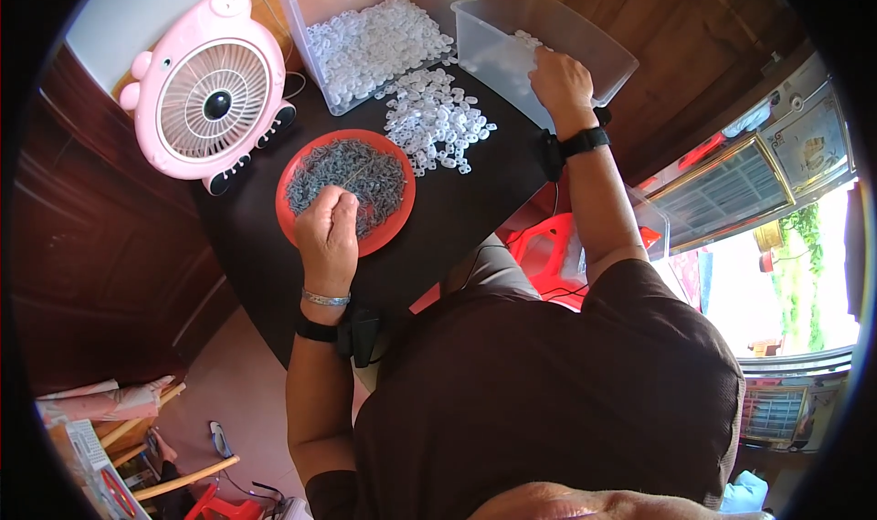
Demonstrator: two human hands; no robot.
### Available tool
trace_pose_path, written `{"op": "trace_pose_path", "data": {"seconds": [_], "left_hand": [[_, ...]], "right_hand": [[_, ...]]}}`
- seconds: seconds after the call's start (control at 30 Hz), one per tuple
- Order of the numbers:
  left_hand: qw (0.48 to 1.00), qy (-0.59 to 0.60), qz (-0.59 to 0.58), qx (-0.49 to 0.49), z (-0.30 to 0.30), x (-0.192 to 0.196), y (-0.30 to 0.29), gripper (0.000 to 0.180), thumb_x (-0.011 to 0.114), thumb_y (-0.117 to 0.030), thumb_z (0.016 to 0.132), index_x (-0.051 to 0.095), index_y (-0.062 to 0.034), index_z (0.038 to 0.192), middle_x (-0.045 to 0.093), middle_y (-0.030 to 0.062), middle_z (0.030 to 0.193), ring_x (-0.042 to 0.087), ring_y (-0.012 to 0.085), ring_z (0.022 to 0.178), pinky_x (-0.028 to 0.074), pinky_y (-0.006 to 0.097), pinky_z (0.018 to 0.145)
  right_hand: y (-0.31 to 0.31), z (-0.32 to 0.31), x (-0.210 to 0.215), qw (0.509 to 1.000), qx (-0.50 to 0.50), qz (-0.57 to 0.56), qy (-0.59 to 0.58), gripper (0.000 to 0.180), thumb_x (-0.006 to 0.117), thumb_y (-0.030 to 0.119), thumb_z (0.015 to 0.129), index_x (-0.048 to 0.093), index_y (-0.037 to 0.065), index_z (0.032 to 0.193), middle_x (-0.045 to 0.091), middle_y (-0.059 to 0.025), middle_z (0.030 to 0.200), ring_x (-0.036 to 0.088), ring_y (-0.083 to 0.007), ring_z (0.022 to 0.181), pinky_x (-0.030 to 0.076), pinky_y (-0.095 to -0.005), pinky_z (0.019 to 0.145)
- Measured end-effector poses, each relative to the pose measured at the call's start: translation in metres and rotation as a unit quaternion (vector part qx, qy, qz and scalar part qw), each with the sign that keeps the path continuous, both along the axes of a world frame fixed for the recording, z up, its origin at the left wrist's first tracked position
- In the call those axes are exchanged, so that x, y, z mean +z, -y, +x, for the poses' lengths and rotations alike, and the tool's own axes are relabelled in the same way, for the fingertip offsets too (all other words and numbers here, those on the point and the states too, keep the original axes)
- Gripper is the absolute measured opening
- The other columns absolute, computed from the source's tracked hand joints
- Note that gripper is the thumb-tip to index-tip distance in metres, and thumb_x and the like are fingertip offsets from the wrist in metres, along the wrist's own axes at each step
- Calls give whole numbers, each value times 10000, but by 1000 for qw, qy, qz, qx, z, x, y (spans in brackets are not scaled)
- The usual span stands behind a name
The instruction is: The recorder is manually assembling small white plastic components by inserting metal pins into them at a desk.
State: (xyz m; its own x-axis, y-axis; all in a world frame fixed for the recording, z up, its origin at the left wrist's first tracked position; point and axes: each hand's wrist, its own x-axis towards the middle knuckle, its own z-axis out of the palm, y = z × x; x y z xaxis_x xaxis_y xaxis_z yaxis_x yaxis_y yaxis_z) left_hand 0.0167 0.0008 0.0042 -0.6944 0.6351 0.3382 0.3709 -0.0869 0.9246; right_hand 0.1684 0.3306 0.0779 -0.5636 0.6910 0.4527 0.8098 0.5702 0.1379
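Head view: on the counter [245,264], beyond the red bowl [406,194], the fuller bin [306,49] heaps white pieces [379,49] while the sparser bin [598,45] shows few; much seems left. Over the bowl, the left hand [328,232] is curled closed, contents unclear; rightward, the right hand's [562,83] grip is hidden inside the sparser bin.

The left hand [327,232] curls over a red dish [398,213] of small grey pieces [377,175]. The right hand [561,83] is at a clear bin [589,40], near white pieces [443,122] heaped on the black surface [475,202].
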Motion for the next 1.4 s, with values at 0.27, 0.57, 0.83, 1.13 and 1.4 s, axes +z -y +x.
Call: {"op": "trace_pose_path", "data": {"seconds": [0.27,0.57,0.83,1.13,1.4], "left_hand": [[999,-46,3,9,0,2,0,199,519,-109,890,519,13,732,440,65,565,415,122,500,354,290,484],[999,-39,-8,-4,2,2,-2,199,515,-95,881,512,16,716,451,85,563,436,146,495,362,300,487],[1000,-13,-6,13,0,-1,0,190,516,-82,877,504,23,719,453,85,566,435,143,501,361,298,488],[1000,-25,-9,-4,3,5,-5,188,514,-71,872,497,25,711,449,89,576,426,148,502,361,298,497],[1000,-26,-14,-2,2,4,1,176,512,-75,874,509,21,727,447,84,580,430,150,505,365,299,498]], "right_hand": [[17,-5,3,991,76,72,-80,226,564,141,787,618,72,996,656,-166,958,633,-332,917,502,-436,788],[-21,-114,-61,961,238,-129,-54,237,499,154,827,633,75,1006,646,-166,1009,605,-360,935,475,-451,809],[-40,-159,-75,981,110,-157,19,260,492,135,808,650,-7,958,655,-217,990,633,-357,950,499,-444,811],[-40,-154,-70,976,149,-153,32,320,508,169,803,615,50,1081,660,-179,1000,628,-352,941,501,-432,785],[32,-56,19,947,238,123,-178,199,593,247,813,628,131,971,652,-92,929,626,-296,877,518,-402,713]]}}
